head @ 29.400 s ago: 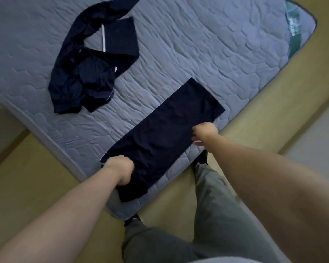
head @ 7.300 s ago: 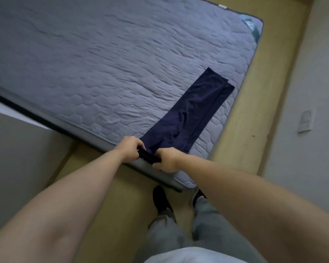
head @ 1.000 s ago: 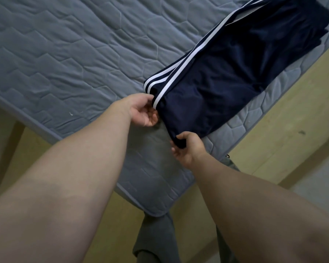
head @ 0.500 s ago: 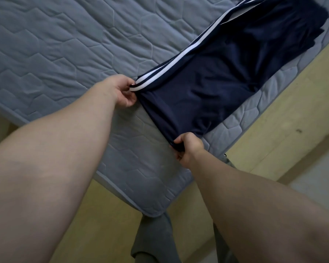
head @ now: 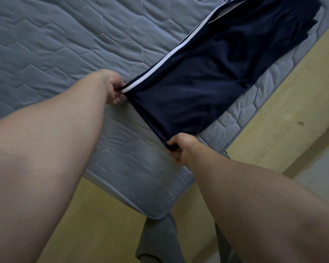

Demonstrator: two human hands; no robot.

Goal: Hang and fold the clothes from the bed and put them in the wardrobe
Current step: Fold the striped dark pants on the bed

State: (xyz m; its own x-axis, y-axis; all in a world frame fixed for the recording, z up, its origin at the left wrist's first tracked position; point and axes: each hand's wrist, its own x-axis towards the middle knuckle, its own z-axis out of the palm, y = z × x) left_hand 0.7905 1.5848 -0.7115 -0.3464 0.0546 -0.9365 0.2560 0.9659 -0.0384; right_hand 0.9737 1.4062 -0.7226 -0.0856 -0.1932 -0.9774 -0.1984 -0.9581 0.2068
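Navy track pants [head: 207,76] with white side stripes lie stretched across the near corner of the grey quilted mattress [head: 55,44]. My left hand [head: 114,88] pinches the near hem at its striped corner. My right hand [head: 180,147] grips the other corner of the same hem, close to the mattress edge. The hem is pulled taut between both hands. The far end of the pants runs out of view at the top right.
The mattress corner [head: 156,213] juts toward me over a yellowish wooden floor [head: 273,111]. My legs in grey trousers [head: 156,242] stand just below that corner. A pale wall or skirting [head: 319,168] runs along the right.
Both hands have spread the hem wider and drawn it tighter than a second ago. Much earlier, another dark garment was folded on the mattress.
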